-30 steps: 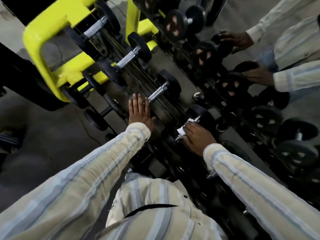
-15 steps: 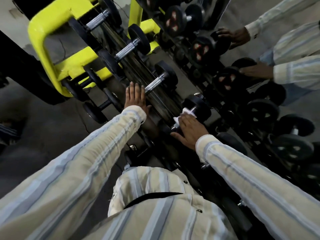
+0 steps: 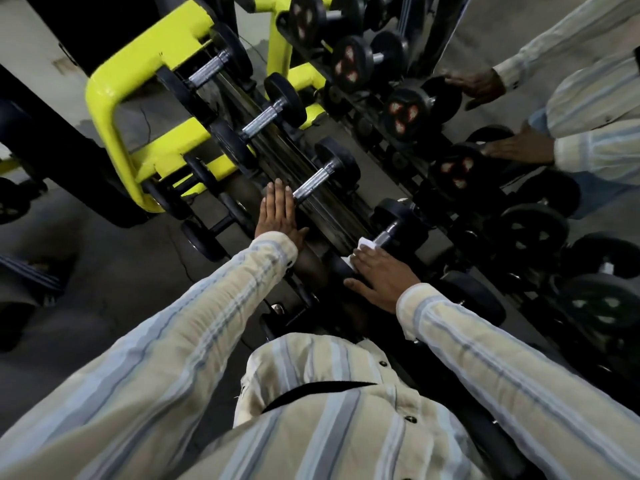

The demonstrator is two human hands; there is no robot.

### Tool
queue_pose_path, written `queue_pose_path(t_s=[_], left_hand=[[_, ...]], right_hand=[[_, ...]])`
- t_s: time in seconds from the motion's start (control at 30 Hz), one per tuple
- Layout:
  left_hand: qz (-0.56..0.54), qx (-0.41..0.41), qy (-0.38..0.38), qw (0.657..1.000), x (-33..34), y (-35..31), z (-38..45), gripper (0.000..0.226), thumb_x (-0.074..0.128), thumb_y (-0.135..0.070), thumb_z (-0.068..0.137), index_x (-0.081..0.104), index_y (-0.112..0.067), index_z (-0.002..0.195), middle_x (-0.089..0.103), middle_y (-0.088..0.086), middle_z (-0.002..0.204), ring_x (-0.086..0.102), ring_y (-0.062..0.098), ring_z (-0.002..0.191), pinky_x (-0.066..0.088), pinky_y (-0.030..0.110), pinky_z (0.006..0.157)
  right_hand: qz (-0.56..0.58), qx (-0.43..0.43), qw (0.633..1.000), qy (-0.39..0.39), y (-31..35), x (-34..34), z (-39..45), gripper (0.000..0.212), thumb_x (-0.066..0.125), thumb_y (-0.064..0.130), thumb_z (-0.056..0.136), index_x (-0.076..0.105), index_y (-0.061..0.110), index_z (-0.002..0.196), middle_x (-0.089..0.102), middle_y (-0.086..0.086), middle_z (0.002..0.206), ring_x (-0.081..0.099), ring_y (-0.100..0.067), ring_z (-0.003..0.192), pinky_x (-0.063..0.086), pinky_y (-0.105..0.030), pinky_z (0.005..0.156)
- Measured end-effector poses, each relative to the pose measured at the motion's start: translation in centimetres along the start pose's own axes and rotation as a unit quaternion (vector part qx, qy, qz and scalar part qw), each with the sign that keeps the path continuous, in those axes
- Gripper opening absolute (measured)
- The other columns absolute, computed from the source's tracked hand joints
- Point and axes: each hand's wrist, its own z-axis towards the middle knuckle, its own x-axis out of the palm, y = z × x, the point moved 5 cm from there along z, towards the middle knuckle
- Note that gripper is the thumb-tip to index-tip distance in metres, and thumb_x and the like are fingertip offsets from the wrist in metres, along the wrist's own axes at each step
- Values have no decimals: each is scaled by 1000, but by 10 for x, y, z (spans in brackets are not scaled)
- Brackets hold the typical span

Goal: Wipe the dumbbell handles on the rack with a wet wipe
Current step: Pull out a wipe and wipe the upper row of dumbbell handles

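Rack (image 3: pixel 114 98): yellow frame carrying a row of black-headed dumbbells on slanted rails; a mirror behind repeats them. Risk, as I judge it: a dumbbell could roll or shift on the rails if the wiping push runs along the slope rather than around the bar.
Nearest dumbbell (image 3: pixel 398 216): lies on the rack in front of the person; its far end shows above the right hand. Risk: the part of the bar under the palm may go unwiped.
Left hand (image 3: pixel 277 216): its grip is flat, fingers straight and together, resting on the head of the next dumbbell (image 3: pixel 337 161), holding nothing. Risk: fingers lie just beside that knurled handle (image 3: pixel 311 183); a shifting weight could pinch them.
Right hand (image 3: pixel 379 275): its grip is curled over the nearest handle, pressing the wipe against it.
Wet wipe (image 3: pixel 365 244): white, bunched, peeking out past the fingertips. Risk: it could slip free or bunch up.
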Motion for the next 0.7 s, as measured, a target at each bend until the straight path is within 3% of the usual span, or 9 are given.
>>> queue_pose_path(t_s=[0.17, 0.33, 0.5, 0.63, 0.7], left_hand=[[-14, 0, -2, 1000, 0, 1, 1, 102, 53, -58, 94, -1, -1, 160, -6, 20, 168, -6, 36, 157, 3, 47, 128], [-93, -8, -19, 995, -4, 6, 15, 84, 50, -43, 100, 12, 4, 158, 7, 22, 168, 3, 38, 156, 6, 47, 128], [-113, -12, -8, 993, -1, 13, 30, 79, 48, -40, 102, 16, 6, 157, 13, 25, 166, 8, 40, 155, 10, 48, 127], [-115, -8, -19, 993, 2, 11, 28, 78, 50, -39, 101, 19, 7, 156, 16, 27, 164, 12, 42, 154, 11, 49, 127], [-101, -9, -21, 995, 1, 12, 28, 78, 48, -40, 101, 19, 7, 156, 17, 27, 164, 12, 42, 154, 11, 49, 127]], right_hand=[[15, 125, 991, -38, -15, -7, 7, 98, 5, 75, 92, 47, 4, 145, 46, -14, 152, 31, -26, 149, 19, -37, 124], [13, 14, 1000, -8, 2, -4, 1, 104, -5, 80, 88, 46, 11, 148, 44, -8, 155, 30, -22, 149, 20, -34, 123], [17, 128, 991, -31, -20, -11, 7, 105, -1, 79, 89, 43, 6, 149, 41, -13, 157, 26, -24, 151, 18, -37, 125], [-1, 18, 1000, -6, -2, -12, 3, 104, -2, 82, 86, 43, 12, 149, 43, -7, 154, 30, -22, 149, 24, -34, 121], [-10, 20, 999, -30, -7, -18, 5, 95, 4, 77, 91, 52, 12, 142, 54, -6, 144, 39, -22, 142, 31, -37, 120]])
